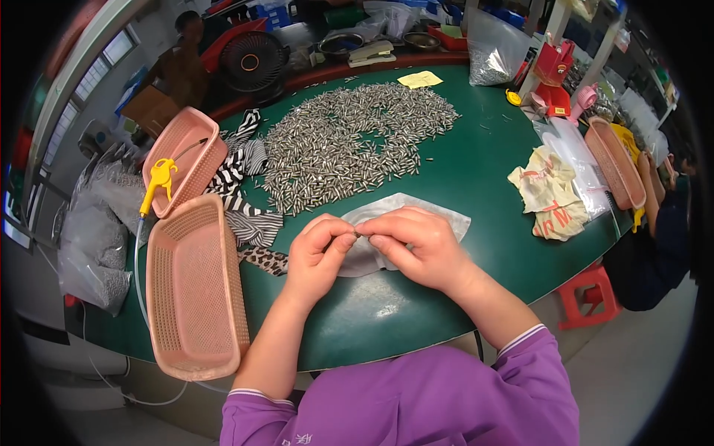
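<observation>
Over a grey cloth [446,219] on the green table, my two hands meet fingertip to fingertip. My left hand [318,253] is closed in a pinch, thumb against forefinger. Facing it, my right hand [420,245] pinches as well. Between the fingertips shows a tiny dark metal piece [358,235], too small to make out fully; it looks like one of the pile's parts. Just beyond the hands spreads a wide heap of small silvery metal pins [320,160], with a few strays at its edges.
Two pink plastic baskets [197,297] stand at the left, a yellow air blow gun [159,182] across the farther one. Striped rags [249,189] lie beside them. Bags of metal parts [97,245] sit far left. At right are a cream cloth [549,195], another basket [613,163] and a seated person.
</observation>
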Tool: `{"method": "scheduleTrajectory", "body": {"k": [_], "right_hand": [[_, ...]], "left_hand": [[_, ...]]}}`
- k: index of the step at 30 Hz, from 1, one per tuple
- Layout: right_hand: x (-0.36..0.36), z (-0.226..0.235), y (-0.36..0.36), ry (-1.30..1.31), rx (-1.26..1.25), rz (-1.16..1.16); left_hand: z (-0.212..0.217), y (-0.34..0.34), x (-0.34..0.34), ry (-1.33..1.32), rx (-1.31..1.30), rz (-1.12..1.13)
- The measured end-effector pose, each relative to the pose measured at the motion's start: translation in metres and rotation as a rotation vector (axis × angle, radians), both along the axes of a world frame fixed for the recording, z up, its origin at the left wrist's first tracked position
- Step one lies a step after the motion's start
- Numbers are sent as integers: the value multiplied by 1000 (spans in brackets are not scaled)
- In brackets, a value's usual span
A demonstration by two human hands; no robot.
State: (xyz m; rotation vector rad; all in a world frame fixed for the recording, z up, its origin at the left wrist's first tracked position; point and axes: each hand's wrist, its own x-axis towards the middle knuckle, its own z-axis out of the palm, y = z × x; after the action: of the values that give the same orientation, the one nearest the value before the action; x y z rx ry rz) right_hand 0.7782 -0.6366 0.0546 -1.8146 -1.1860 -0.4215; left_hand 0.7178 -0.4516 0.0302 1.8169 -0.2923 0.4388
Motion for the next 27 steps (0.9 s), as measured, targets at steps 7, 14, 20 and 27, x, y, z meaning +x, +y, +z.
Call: {"method": "scheduleTrajectory", "body": {"k": [7, 14, 20, 27], "right_hand": [[-4, -1, 2, 267, 62, 52], [-4, -5, 3, 323, 121, 79], [0, -6, 0, 95, 12, 31], [-3, 0, -2, -50, -39, -43]], "left_hand": [[-4, -3, 0, -7, -38, 20], [-7, -3, 0, 4, -141, 14], [0, 2, 0, 5, 19, 16], [11, 4, 0, -32, 183, 27]]}}
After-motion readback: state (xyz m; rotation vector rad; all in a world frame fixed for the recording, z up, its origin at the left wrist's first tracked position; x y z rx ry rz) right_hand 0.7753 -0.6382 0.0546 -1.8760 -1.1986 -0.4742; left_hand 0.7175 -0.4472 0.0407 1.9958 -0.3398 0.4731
